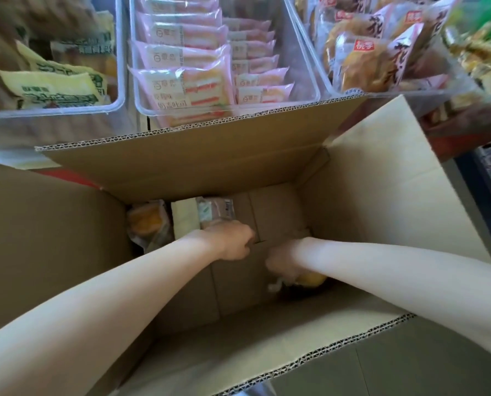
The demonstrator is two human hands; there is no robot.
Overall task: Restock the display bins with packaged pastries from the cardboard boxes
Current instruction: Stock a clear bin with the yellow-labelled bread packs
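Note:
Both my arms reach deep into an open cardboard box [381, 212]. My left hand [232, 242] grips a clear-wrapped pastry packet [215, 214] near the box's far wall. My right hand [284, 262] closes over a yellow pastry packet [310, 280] on the box floor, its fingers hidden beneath the wrist. Another yellow pastry packet [148, 224] and a pale packet [184, 221] lie at the far left of the box. Above the box stands the clear display bin [304, 90] filled with rows of pink-wrapped pastries [181, 87].
A clear bin [118, 101] at the left holds yellow-green packets, and a bin [324, 81] at the right holds brown round pastries in pink wrappers. The box flaps stand up on all sides. A dark blue shelf edge [484, 195] is at the right.

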